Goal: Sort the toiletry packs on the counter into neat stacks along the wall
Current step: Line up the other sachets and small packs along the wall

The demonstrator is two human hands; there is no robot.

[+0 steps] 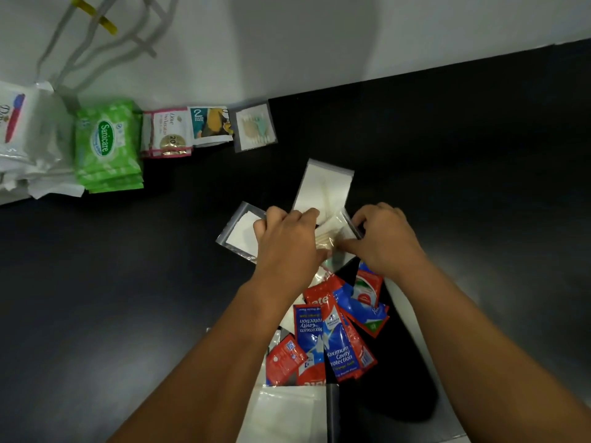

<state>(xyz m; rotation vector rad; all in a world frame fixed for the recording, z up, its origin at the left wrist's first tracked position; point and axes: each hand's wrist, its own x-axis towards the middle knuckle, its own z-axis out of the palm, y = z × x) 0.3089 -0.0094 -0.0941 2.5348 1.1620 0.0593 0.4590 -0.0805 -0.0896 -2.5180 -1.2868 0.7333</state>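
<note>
Hands meet just beyond the heap of toothpaste sachets (332, 334): the left hand (287, 243) and the right hand (382, 241) each pinch an edge of a clear cotton-swab pouch (332, 233) held between them. Two more clear pouches touch it, one to the left (238, 233) and one beyond (323, 187). Its matching swab stack (256, 126) sits against the wall, ahead and to the left, ending the row past the Sanicare wipes (107, 145) and Dove sachets (166, 132). The left hand looks nearer.

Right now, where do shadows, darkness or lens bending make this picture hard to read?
Head view: a broad soft shadow lies on the white wall; the black counter is dark; the wide lens slants the wall line; the clear packs look soft, the green wipes print reads clearly.
</note>
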